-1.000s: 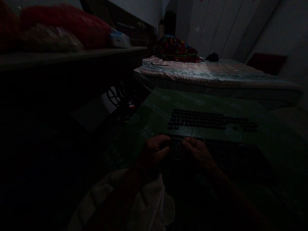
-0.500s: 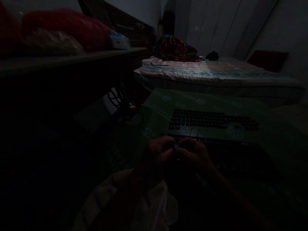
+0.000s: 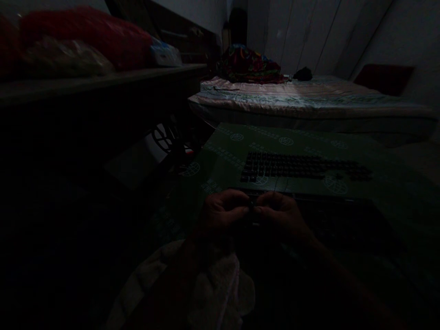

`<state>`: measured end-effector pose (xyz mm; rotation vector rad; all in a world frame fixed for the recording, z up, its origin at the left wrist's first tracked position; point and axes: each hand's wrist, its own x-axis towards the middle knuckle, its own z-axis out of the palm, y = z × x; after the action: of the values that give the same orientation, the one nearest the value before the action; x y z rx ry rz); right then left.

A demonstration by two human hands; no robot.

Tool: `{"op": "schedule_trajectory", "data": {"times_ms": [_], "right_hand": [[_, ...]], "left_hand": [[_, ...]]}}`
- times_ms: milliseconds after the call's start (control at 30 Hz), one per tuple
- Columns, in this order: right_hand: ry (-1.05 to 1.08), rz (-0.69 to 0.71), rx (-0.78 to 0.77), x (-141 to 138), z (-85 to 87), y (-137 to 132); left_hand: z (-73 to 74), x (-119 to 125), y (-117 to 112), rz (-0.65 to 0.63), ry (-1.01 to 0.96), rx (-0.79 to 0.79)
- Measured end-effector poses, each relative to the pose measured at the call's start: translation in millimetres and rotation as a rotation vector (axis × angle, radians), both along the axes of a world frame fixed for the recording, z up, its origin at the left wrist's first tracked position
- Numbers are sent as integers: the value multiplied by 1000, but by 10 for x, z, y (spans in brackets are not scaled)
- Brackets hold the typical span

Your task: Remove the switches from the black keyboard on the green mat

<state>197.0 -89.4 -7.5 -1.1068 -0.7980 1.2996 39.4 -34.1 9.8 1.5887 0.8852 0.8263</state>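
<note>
My left hand [image 3: 225, 211] and my right hand [image 3: 280, 213] meet fingertip to fingertip over the near part of a green printed tabletop. Both are closed in a pinch on one tiny dark piece [image 3: 253, 204] that looks like a keycap; the fingers and the dark hide most of it. Just beyond them, loose black keycaps [image 3: 285, 166] lie in rows laid out like a keyboard. A black keyboard base [image 3: 350, 224] lies beneath and to the right of my hands, its details lost in shadow.
Pale cloth [image 3: 220, 284] lies below my forearms. A shelf or desk [image 3: 165, 78] at left bears red plastic bags [image 3: 85, 34] and a tissue-like pack [image 3: 167, 52]. Behind the green tabletop [image 3: 213, 156] stands a bed [image 3: 309, 101] with a patterned blanket [image 3: 249, 66]. The room is very dark.
The fingertips have shifted slightly, and the pale glint between them has gone dark. Both hands stay pinched together. The view has tilted a little.
</note>
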Motion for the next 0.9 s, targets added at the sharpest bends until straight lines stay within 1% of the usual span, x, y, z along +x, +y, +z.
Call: {"op": "schedule_trajectory", "data": {"times_ms": [100, 267, 433, 600, 767, 900], "right_hand": [[40, 11, -12, 0, 3, -2], [69, 11, -31, -5, 10, -12], [74, 9, -45, -5, 28, -18], [79, 26, -33, 13, -23, 1], [19, 12, -18, 22, -56, 12], [-107, -8, 26, 29, -35, 3]], "left_hand": [[19, -7, -9, -20, -24, -46], [67, 10, -47, 23, -24, -51], [26, 7, -14, -20, -20, -58], [6, 4, 5, -10, -17, -84], [22, 0, 0, -15, 14, -82], [13, -3, -4, 5, 25, -91]]}}
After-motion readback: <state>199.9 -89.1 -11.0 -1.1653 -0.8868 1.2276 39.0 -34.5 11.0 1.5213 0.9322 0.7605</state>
